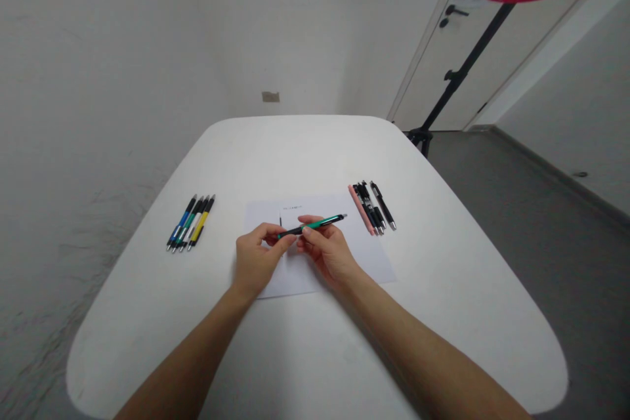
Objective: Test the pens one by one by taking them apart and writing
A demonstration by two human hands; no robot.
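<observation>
Between my two hands a green and black ballpoint pen (322, 222) is held level above a white sheet of paper (354, 256). My left hand (258, 256) pinches its black grip end at the left. With thumb and fingers closed, my right hand (327, 246) holds the middle of the green barrel. The pen's clicker end points right and slightly up. Small dark writing (292, 207) shows near the top of the paper, and a short dark line (280, 220) stands left of it, partly covered by my left hand.
Several pens (191, 223) in blue, green, white and yellow lie side by side on the table's left. To the right are a pink pen (361, 210), several black pens (371, 207) and a separate black pen (383, 205). The white table (295, 151) has rounded corners.
</observation>
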